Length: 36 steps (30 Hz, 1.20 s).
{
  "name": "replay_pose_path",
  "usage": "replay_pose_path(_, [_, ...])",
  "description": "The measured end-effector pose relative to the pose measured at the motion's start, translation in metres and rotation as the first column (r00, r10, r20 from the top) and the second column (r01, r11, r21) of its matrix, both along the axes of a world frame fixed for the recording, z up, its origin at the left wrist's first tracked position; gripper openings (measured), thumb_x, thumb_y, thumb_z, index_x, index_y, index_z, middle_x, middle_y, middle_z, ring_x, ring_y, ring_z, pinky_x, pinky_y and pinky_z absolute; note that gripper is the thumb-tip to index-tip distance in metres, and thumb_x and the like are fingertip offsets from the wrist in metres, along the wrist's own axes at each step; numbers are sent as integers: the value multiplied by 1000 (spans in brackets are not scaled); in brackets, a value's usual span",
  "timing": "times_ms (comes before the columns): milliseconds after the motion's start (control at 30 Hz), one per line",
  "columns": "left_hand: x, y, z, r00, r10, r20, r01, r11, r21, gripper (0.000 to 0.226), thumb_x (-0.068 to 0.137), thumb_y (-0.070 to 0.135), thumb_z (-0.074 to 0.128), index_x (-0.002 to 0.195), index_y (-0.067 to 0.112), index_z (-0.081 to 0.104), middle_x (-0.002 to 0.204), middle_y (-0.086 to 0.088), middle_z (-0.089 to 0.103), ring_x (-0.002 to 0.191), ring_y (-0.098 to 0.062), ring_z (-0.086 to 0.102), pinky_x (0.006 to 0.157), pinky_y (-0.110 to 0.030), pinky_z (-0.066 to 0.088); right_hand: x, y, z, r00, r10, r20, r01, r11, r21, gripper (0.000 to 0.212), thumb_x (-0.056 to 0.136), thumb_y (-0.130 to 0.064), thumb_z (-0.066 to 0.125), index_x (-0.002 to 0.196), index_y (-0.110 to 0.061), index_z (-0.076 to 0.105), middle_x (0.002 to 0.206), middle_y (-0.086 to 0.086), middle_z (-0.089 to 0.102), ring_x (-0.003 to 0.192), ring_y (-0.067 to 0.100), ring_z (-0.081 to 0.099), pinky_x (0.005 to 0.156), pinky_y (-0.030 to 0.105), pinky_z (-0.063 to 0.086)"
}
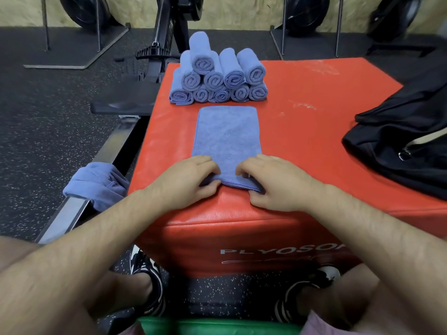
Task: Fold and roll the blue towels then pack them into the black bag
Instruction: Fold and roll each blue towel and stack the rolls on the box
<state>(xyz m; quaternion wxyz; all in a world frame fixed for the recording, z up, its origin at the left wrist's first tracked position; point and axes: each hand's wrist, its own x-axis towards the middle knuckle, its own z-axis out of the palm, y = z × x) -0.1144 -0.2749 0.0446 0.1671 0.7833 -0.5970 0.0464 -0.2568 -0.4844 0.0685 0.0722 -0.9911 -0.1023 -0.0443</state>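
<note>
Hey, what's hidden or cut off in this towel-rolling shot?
Head view, black bag: runs off the right edge, opening unseen.
Head view, flat towel: near edge covered by left hand and right hand.
Head view, rolled towel stack: front rolls hide those behind, count unclear.

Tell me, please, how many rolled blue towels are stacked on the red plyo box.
10 rolled towels: five in the bottom row, four in the middle, one on top, at the far end of the red plyo box. Others may be hidden behind.
</note>
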Motion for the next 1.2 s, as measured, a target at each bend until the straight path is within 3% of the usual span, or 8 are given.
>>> replay_pose_path(167, [-2,-2,-1,998,49,-38,-49,999,5,20,94,35,57,101,16,57,92,2,58,88,-20,58,77,-30,44,-4,-3,0,1000,-1,-9,1,999,-35,54,76,-15,57,129,-20,50,114,-2,61,105,21,53,87,33,45])
replay_pose_path(333, [-4,1,2,1000,4,0,-4,999,43,39,87,50,68,105,19,54,97,4,56,88,-15,54,76,-28,43,-5,-10,-1,998,6,69,-6,1000,-3,18,94,-27,56,111,-22,60,102,-3,66,99,21,59,81,34,47])
replay_pose_path(533, [2,14,13,994,-30,104,21,996,89,29,75,19,61,103,12,55,93,-3,60,84,-27,56,72,-37,45,-5,-22,-2,996,29,84,-39,993,113,12,97,-26,61,105,-17,63,101,-2,63,96,19,60,83,30,46])
replay_pose_path(667, [5,25,17,999,35,-41,-35,999,7,19,84,14,64,101,17,55,86,1,63,77,-18,56,71,-32,44,-5,-27,-4,997,34,69,-47,978,203,7,96,-19,63,100,-13,65,97,-1,59,92,16,56,85,26,43])
replay_pose_path(800, [13,29,13,978,44,-206,-61,995,-81,13,89,9,63,100,16,64,89,9,60,80,1,53,75,-7,39,-4,-26,-7,997,-42,59,26,969,244,10,95,-14,61,105,-14,65,96,-2,65,89,14,57,77,19,36])
replay_pose_path(867, [17,26,8,972,84,-218,-110,988,-110,14,89,7,64,100,15,68,91,8,58,81,0,53,77,-5,36,-3,-25,-7,990,-111,83,83,955,284,16,95,-15,60,111,-17,63,99,-4,66,87,12,56,78,23,40])
replay_pose_path(1000, [23,21,-1,951,174,-256,-204,974,-97,16,90,7,65,100,17,73,94,3,56,84,-9,53,81,-19,41,5,-26,-13,987,-102,122,74,973,219,13,93,-10,60,102,-17,65,98,-2,63,94,20,58,85,30,44])
replay_pose_path(1200, [16,18,0,993,94,-72,-103,985,-139,30,85,-3,61,108,15,67,101,0,58,93,-23,53,88,-34,42,5,-19,-13,965,6,262,-6,1000,-4,24,94,-8,49,107,-15,67,101,3,61,94,29,56,78,42,50])
